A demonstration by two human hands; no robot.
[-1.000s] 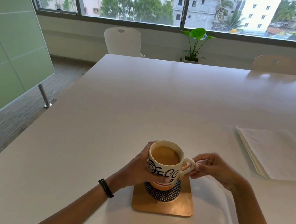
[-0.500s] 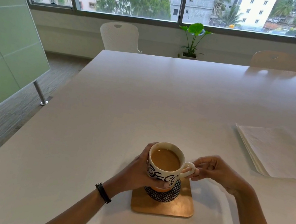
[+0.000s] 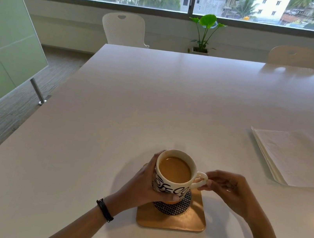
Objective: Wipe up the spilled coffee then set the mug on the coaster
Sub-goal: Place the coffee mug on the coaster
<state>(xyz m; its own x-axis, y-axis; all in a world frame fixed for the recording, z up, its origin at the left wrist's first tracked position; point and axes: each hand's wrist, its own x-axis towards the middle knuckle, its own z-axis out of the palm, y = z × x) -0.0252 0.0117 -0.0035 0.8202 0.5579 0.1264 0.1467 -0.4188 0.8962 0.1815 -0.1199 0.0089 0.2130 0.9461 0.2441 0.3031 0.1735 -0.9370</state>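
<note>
A white mug [image 3: 172, 185] with black lettering, full of milky coffee, is over a round black-and-white woven coaster [image 3: 177, 207] that lies on a square wooden board [image 3: 183, 220]. Whether the mug's base touches the coaster I cannot tell. My left hand [image 3: 141, 186] wraps around the mug's left side. My right hand [image 3: 225, 188] pinches the handle on the mug's right side. No spilled coffee shows on the white table [image 3: 153, 108].
A stack of white paper napkins [image 3: 298, 157] lies on the table at the right. Two white chairs [image 3: 125, 28] and a potted plant [image 3: 203, 33] stand beyond the far edge. The table's left edge drops to a grey floor beside a green glass partition [image 3: 5, 43].
The mug has come down slightly toward the coaster with both hands still on it. My view has tilted a little lower.
</note>
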